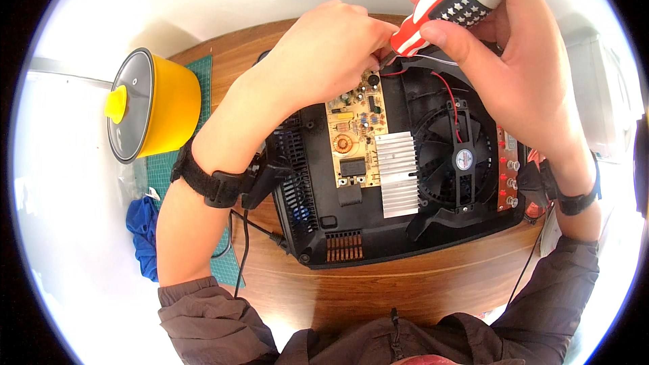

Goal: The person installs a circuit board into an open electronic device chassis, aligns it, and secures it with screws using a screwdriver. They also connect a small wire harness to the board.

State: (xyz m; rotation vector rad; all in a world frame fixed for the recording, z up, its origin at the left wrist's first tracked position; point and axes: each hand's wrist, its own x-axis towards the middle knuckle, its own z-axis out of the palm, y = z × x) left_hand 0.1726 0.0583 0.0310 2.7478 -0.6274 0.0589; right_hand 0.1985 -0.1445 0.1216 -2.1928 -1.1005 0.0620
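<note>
My right hand [520, 61] is wrapped round the thick handle of a screwdriver [439, 10], patterned in red, white and black with stars. Its short metal shaft slants down toward the far edge of a tan circuit board [345, 122]. Close to that shaft, my left hand [331, 47] has its fingers curled together; what they pinch is hidden. Below both hands lies the opened black housing [318, 223] of what looks like an induction cooker. Inside it are a ribbed silver heat sink [399, 176] and a black fan [463, 159]. Thin red wires [446, 88] run near the fan.
A yellow pot [172, 101] with a glass lid lies tipped at the left on a green cutting mat [203, 71]. Blue cloth [140, 233] is bunched below it. Black cables [260, 230] cross the wooden table [324, 290]. A small board with knobs [507, 176] sits at the housing's right side.
</note>
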